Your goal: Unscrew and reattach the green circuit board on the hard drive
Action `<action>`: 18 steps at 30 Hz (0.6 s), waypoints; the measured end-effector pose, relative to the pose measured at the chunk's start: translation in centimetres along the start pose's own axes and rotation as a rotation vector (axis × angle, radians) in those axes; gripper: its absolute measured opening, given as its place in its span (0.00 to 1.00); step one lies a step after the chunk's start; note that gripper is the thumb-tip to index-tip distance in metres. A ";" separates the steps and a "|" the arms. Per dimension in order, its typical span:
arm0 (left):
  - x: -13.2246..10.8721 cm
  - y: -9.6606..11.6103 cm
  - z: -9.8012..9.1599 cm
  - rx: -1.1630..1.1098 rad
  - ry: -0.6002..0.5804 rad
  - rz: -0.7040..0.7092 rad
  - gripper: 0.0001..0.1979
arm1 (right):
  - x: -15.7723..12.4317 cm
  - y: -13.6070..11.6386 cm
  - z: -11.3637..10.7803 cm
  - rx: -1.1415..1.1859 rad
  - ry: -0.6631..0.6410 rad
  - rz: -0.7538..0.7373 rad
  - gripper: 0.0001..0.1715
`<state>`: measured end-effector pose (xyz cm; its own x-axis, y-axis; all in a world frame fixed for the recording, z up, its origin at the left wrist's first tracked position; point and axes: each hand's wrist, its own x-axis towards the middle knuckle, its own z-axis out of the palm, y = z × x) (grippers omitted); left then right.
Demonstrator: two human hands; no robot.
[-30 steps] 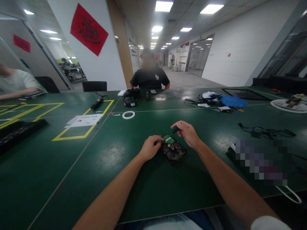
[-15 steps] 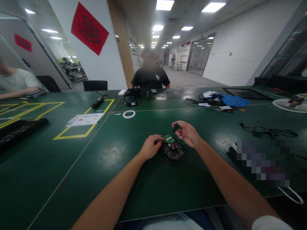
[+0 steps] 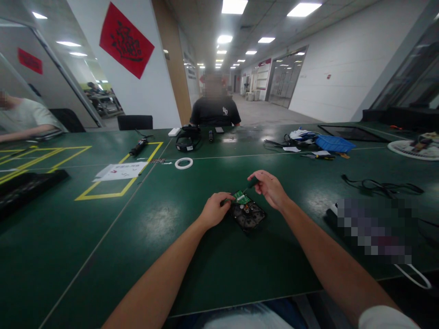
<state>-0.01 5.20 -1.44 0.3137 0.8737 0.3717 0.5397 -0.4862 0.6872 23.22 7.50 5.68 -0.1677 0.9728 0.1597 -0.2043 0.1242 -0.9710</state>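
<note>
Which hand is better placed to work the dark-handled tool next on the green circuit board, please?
Probably the right hand, holding the tool at the board, while the left hand holds the left edge of the flat black drive.

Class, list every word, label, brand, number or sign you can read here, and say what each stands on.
No text is clear enough to quote.
Large red poster: black brush characters, too stylised to read surely.
Smaller red sign: dark marks, unreadable.
White paper: a line of print, blurred.
Black shirt: white logo, letters uncertain.
Black device: white labels, too small.
Green circuit board: pale markings, too small.
</note>
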 end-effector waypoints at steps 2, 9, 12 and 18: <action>0.0 -0.1 0.0 -0.002 0.004 0.002 0.15 | -0.2 -0.1 0.1 0.048 -0.040 0.056 0.16; 0.0 0.0 -0.1 -0.008 -0.016 -0.025 0.14 | -0.7 -0.9 -0.1 0.122 -0.151 0.177 0.21; 0.0 0.1 -0.1 -0.012 -0.013 -0.016 0.14 | -0.5 -0.8 0.0 0.159 -0.144 0.190 0.21; 0.0 0.1 -0.2 -0.019 -0.006 0.002 0.14 | -0.2 -0.6 -0.2 0.264 -0.136 0.248 0.19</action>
<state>-0.05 5.13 -1.25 0.3198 0.8725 0.3694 0.5239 -0.4877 0.6983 23.54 7.28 6.17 -0.3662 0.9299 -0.0352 -0.3795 -0.1838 -0.9067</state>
